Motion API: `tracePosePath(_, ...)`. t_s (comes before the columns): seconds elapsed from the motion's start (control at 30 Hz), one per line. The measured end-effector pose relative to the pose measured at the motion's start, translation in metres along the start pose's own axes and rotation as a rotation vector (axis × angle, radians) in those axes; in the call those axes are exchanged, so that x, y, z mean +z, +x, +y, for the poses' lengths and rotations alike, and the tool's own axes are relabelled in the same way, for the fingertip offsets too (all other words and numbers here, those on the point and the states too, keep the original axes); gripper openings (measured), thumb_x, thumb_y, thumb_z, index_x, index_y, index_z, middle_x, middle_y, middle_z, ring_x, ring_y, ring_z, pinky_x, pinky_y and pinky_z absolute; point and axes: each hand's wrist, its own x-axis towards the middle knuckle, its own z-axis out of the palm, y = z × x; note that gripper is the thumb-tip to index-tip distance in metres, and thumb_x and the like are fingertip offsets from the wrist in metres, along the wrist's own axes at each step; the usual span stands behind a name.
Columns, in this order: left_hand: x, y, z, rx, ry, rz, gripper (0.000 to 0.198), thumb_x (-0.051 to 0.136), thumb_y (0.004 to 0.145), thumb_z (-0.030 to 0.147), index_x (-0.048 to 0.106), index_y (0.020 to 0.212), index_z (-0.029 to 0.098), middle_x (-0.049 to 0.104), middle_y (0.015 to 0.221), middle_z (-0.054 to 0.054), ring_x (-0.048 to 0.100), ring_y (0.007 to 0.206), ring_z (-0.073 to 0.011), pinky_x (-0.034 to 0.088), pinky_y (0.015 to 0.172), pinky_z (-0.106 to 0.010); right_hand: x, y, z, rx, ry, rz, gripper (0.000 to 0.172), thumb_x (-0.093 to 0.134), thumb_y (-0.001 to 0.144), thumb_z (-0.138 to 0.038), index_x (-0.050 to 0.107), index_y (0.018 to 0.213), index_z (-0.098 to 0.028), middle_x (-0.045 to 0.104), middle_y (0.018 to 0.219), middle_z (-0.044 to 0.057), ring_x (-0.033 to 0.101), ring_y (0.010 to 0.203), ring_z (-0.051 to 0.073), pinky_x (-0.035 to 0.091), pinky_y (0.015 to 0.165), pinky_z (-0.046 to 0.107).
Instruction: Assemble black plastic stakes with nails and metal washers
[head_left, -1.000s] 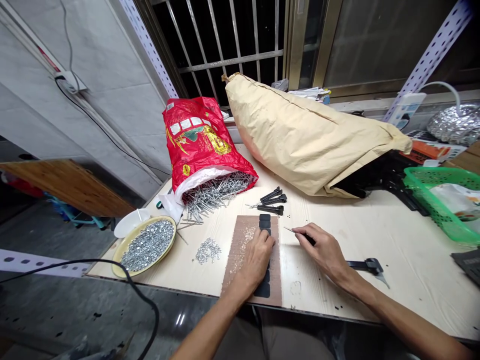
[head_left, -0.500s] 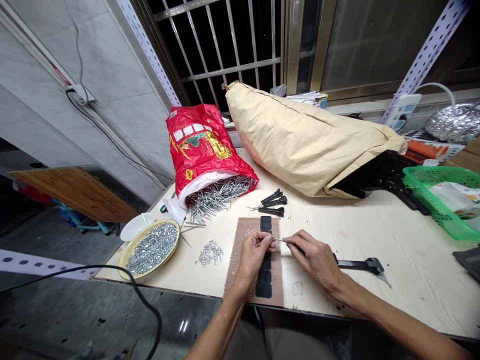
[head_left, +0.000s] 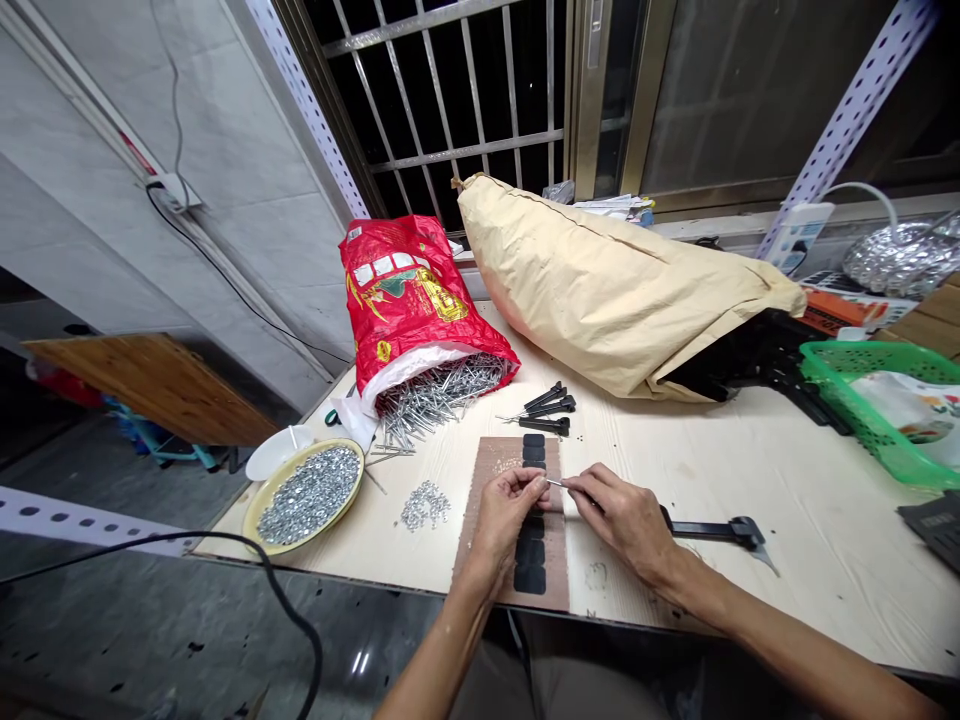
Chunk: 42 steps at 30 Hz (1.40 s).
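My left hand (head_left: 507, 515) and my right hand (head_left: 624, 517) meet over a brown board (head_left: 491, 510) at the table's near edge. My right hand is closed on a long metal pin (head_left: 556, 483) whose tip points left. The left fingers pinch at that tip, on something too small to make out. A row of black flat pieces (head_left: 531, 560) lies down the board under my left hand. A black handled part (head_left: 716, 529) lies on the table just behind my right wrist.
A red bag (head_left: 409, 295) spills long nails (head_left: 431, 395) at the back left. A yellow dish of small metal bits (head_left: 306, 495) and a loose heap (head_left: 424, 503) lie left. A tan sack (head_left: 615, 290), black clips (head_left: 549, 408) and a green basket (head_left: 874, 400) stand behind.
My left hand lifted off the black pieces on the board and met the pin's tip. My right hand moved left and nearer with the pin.
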Motion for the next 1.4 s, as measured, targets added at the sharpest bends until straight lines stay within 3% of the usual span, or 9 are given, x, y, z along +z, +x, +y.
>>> tracePosePath(0.47, -0.013, 0.003, -0.009, -0.106, -0.075, -0.054, 0.036, 0.076, 0.064, 0.035, 0.066, 0.088, 0.009, 0.064, 0.067, -0.003, 0.057, 0.055, -0.0091, 0.049, 0.06, -0.023, 0.005, 0.008, -0.007, -0.097, -0.163, 0.064, 0.02, 0.041, 0.094, -0.022, 0.061, 0.092, -0.02, 0.061, 0.082, 0.002, 0.056, 0.072, 0.013, 0.033, 0.063, 0.025)
tracePosePath(0.7, -0.016, 0.003, -0.016, -0.058, 0.023, -0.005, 0.033, 0.076, 0.064, 0.035, 0.065, 0.083, 0.009, 0.061, 0.063, -0.001, 0.057, 0.052, -0.0091, 0.045, 0.055, -0.021, 0.013, 0.009, -0.002, -0.191, -0.292, 0.096, 0.014, 0.047, 0.091, -0.019, 0.06, 0.085, -0.02, 0.06, 0.076, 0.001, 0.05, 0.072, 0.016, 0.028, 0.063, 0.03)
tracePosePath(1.0, -0.017, 0.005, -0.017, -0.076, 0.013, -0.018, 0.034, 0.075, 0.065, 0.036, 0.066, 0.083, 0.009, 0.062, 0.065, -0.001, 0.056, 0.054, -0.0092, 0.046, 0.057, -0.021, 0.022, 0.011, 0.0, -0.215, -0.262, 0.088, 0.015, 0.044, 0.092, -0.019, 0.059, 0.087, -0.02, 0.058, 0.075, 0.001, 0.049, 0.071, 0.016, 0.027, 0.063, 0.029)
tracePosePath(1.17, -0.018, 0.006, -0.014, -0.053, 0.065, 0.029, 0.033, 0.075, 0.064, 0.036, 0.066, 0.081, 0.009, 0.062, 0.063, -0.001, 0.056, 0.052, -0.0092, 0.046, 0.054, -0.021, 0.028, 0.013, -0.001, -0.15, -0.199, 0.049, 0.015, 0.043, 0.092, -0.023, 0.057, 0.086, -0.019, 0.058, 0.078, 0.001, 0.05, 0.068, 0.014, 0.029, 0.061, 0.028)
tracePosePath(1.4, -0.019, 0.005, -0.011, -0.029, 0.067, 0.079, 0.032, 0.076, 0.063, 0.036, 0.067, 0.078, 0.009, 0.06, 0.06, 0.0, 0.056, 0.049, -0.0089, 0.045, 0.051, -0.02, 0.029, 0.017, -0.003, -0.188, -0.237, 0.042, 0.016, 0.041, 0.093, -0.02, 0.057, 0.092, -0.022, 0.057, 0.079, 0.0, 0.053, 0.073, 0.015, 0.029, 0.062, 0.027)
